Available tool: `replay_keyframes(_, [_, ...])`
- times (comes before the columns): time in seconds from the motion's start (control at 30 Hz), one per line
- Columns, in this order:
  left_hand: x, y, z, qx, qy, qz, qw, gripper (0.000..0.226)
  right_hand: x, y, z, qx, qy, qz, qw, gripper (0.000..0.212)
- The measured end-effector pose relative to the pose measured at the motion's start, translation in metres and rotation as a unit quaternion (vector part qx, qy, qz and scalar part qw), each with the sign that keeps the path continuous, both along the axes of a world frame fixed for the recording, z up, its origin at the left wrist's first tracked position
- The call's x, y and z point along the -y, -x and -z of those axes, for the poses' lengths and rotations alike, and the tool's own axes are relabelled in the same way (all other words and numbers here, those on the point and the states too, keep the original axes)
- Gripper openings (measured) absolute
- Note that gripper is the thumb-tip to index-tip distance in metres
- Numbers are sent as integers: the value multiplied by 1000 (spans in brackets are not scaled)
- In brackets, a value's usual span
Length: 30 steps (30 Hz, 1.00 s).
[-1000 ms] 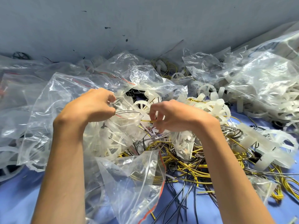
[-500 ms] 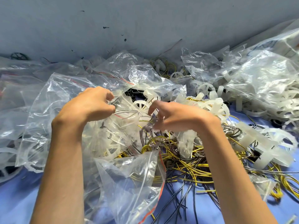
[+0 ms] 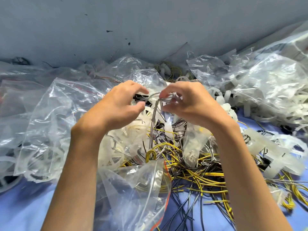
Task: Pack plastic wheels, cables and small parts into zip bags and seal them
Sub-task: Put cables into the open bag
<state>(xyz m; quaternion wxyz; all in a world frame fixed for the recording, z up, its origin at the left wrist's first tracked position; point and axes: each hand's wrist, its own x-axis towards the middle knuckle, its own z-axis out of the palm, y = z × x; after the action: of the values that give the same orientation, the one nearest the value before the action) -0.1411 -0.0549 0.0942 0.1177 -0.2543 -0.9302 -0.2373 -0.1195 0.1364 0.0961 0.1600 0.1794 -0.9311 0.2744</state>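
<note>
Clear plastic fills the far left, where a large zip bag (image 3: 50,124) holding white wheels lies crumpled on the blue work surface (image 3: 25,212), backed by a grey wall (image 3: 150,22). Just right of it, the person's left hand (image 3: 116,109) is raised over the heap. Its thumb and forefinger are curved and apart, with nothing visible between them. The forefinger tip sits at one end of a small wire loop, though contact cannot be made out.

Between the two hands, a grey cable bundle (image 3: 152,124) hangs straight down, its lower end meeting the tangle below. Beneath it, in the foreground, a second zip bag (image 3: 138,194) with a red sealing strip lies rumpled, yellow wire showing through its film.

The right hand (image 3: 191,105) pinches the top of the bundle. Its thumb and forefinger are closed on the grey wires and the other fingers are curled; blur softens the fingertips. Below the right wrist, a small bag of pale parts (image 3: 193,144) stands on a spread of loose yellow and black cables (image 3: 205,179). Farther right, loose white plastic wheels (image 3: 273,152) lie on the surface. At the far right, filled bags (image 3: 275,84) are piled toward the wall.
</note>
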Motion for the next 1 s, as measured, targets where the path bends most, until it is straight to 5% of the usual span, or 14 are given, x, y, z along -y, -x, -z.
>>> replay_keyframes(0.27, [-14, -3, 2, -10, -51, 19, 998, 34, 6, -3, -4, -43, 11, -28, 999, 26])
replay_keyframes(0.63, [-12, -10, -7, -78, -200, 32, 976, 20, 12, -7, -9, -108, 218, -78, 967, 23])
replay_keyframes(0.83, [-5, -6, -4, -49, -205, 19, 977, 23, 8, -3, -5, 2, 198, -27, 980, 12])
replay_keyframes(1.0, [3, -6, -6, -10, -155, 1, 988, 5, 6, -1, -4, -22, 129, 29, 991, 28])
